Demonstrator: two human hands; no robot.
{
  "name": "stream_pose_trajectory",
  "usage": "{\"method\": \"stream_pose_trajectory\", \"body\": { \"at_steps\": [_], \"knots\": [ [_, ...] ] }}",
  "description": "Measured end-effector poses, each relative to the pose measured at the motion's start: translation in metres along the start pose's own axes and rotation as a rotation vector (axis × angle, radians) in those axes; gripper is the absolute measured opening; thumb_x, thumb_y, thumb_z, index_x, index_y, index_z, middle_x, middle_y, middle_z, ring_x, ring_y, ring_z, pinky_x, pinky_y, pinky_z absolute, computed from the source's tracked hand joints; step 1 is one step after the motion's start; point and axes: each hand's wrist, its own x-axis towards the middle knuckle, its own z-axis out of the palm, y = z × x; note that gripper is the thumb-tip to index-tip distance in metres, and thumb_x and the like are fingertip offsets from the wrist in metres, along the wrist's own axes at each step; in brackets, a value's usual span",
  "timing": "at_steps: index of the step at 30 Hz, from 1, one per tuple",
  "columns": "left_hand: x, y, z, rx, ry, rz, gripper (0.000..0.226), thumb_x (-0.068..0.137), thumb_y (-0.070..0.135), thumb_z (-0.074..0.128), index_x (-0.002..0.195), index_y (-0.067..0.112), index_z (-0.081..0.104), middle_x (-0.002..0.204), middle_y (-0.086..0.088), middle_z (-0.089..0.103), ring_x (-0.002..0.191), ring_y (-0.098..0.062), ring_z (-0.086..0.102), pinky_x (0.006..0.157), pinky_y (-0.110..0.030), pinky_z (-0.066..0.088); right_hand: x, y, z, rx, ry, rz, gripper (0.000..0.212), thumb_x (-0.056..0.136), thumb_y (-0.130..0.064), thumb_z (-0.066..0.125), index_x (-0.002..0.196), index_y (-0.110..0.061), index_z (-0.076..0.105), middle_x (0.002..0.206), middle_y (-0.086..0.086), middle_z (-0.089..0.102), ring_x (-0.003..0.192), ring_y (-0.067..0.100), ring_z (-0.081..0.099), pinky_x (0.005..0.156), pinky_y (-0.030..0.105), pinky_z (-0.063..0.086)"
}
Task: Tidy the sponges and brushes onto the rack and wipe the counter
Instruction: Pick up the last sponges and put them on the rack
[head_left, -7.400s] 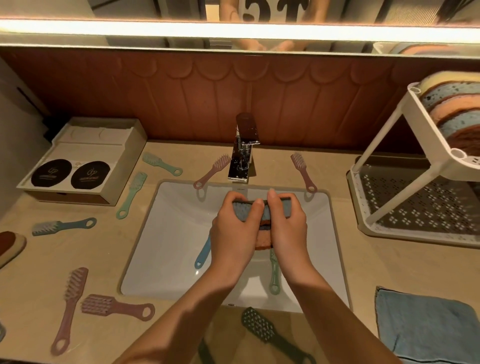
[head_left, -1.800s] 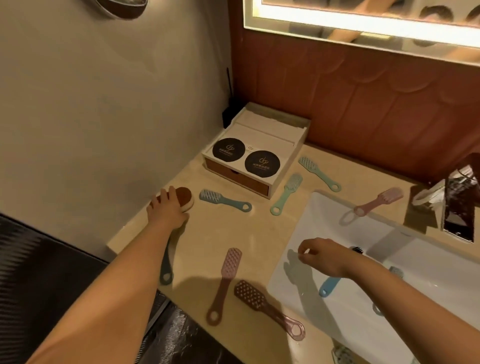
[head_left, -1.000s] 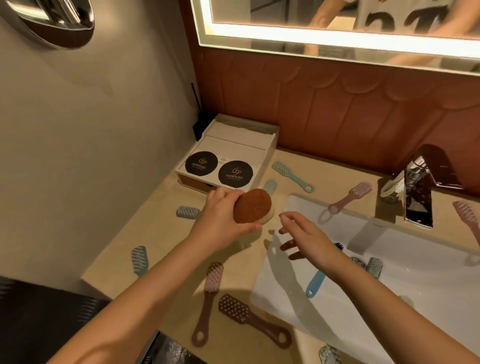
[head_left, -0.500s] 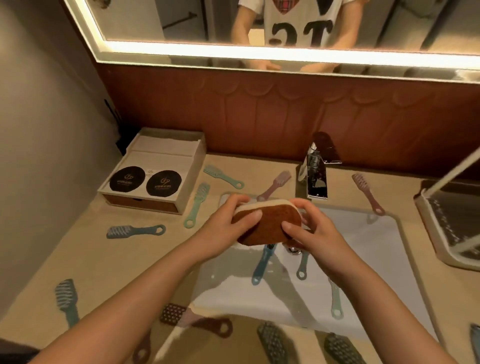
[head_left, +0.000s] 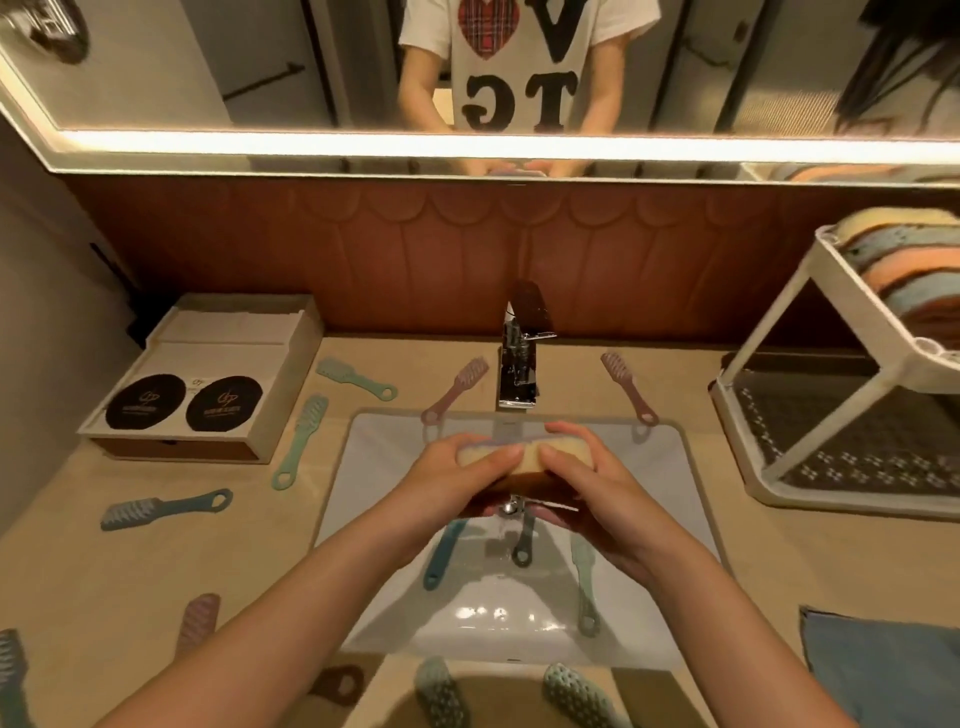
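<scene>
Fingers (head_left: 452, 442) of left hand (head_left: 447, 480) and right hand (head_left: 592, 486) clamp sponge (head_left: 524, 456) | over sink (head_left: 665, 493), I judge wringing it | trickle seemingly beneath

Grips a sponge (head_left: 524, 457), pale yellow face up, between left hand (head_left: 457, 483) and right hand (head_left: 587, 488), thumbs on top, above the white sink (head_left: 363, 467), just in front of the tap (head_left: 519, 369). Shows a blue brush (head_left: 441, 556), a dark brush (head_left: 522, 545) and a green brush (head_left: 584, 587) lying in the basin, with more brushes scattered on the beige counter (head_left: 156, 561) around it. Shows the white rack (head_left: 769, 322) at the right with stacked sponges (head_left: 904, 265) on its upper tier, a blue cloth (head_left: 883, 670) at front right and a box (head_left: 208, 384) at rear left.
</scene>
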Motion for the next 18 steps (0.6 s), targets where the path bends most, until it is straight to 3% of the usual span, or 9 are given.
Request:
{"method": "stream_pose_trajectory", "body": {
  "at_steps": [3, 8, 11, 13, 16, 18],
  "knots": [
    [0.003, 0.005, 0.018, 0.041, 0.061, 0.065, 0.038, 0.084, 0.035, 0.064, 0.116, 0.018, 0.054, 0.097, -0.002, 0.061, 0.08, -0.01, 0.064, 0.059, -0.015, 0.054, -0.003, -0.003, -0.012, -0.058, 0.028, 0.026, 0.038, 0.079, -0.033, 0.068, 0.113, -0.02, 0.055, 0.109, 0.014, 0.064, 0.091, 0.026, 0.07, 0.08, 0.038, 0.058],
    [0.01, 0.014, 0.044, 0.061, 0.116, 0.16, 0.026, 0.088, 0.034, 0.059, 0.106, 0.016, 0.061, 0.086, -0.001, 0.065, 0.067, -0.007, 0.063, 0.056, -0.016, 0.051, -0.004, -0.004, -0.022, -0.073, 0.142, -0.082, 0.032, 0.085, -0.037, 0.063, 0.105, -0.013, 0.057, 0.096, 0.017, 0.069, 0.067, 0.022, 0.068, 0.058, 0.026, 0.054],
    [0.015, 0.013, 0.059, 0.104, 0.159, 0.226, 0.025, 0.088, 0.032, 0.059, 0.101, 0.014, 0.07, 0.084, 0.002, 0.07, 0.07, 0.0, 0.066, 0.059, -0.011, 0.048, -0.003, 0.001, -0.025, -0.088, 0.195, -0.14, 0.033, 0.09, -0.036, 0.057, 0.104, -0.007, 0.059, 0.074, 0.011, 0.064, 0.047, 0.013, 0.054, 0.044, 0.023, 0.043],
    [0.02, 0.009, 0.067, 0.143, 0.201, 0.232, 0.023, 0.088, 0.036, 0.059, 0.098, 0.02, 0.073, 0.087, 0.001, 0.073, 0.083, -0.011, 0.069, 0.071, -0.021, 0.053, -0.001, 0.003, -0.028, -0.12, 0.225, -0.163, 0.028, 0.092, -0.034, 0.053, 0.097, -0.007, 0.06, 0.062, 0.002, 0.057, 0.042, 0.006, 0.048, 0.04, 0.018, 0.037],
    [0.027, 0.007, 0.082, 0.201, 0.243, 0.236, 0.031, 0.078, 0.051, 0.052, 0.091, 0.031, 0.073, 0.086, 0.0, 0.074, 0.085, -0.016, 0.069, 0.081, -0.037, 0.055, 0.003, 0.004, -0.038, -0.187, 0.285, -0.21, 0.022, 0.094, -0.031, 0.051, 0.084, -0.014, 0.06, 0.062, -0.003, 0.057, 0.048, 0.001, 0.052, 0.042, 0.011, 0.037],
    [0.03, 0.009, 0.093, 0.238, 0.266, 0.244, 0.038, 0.075, 0.054, 0.047, 0.089, 0.03, 0.073, 0.083, 0.0, 0.074, 0.083, -0.016, 0.068, 0.082, -0.041, 0.055, 0.007, 0.006, -0.046, -0.239, 0.318, -0.225, 0.027, 0.093, -0.035, 0.05, 0.087, -0.014, 0.065, 0.075, 0.001, 0.068, 0.068, 0.011, 0.063, 0.058, 0.02, 0.051]
  ]
}}
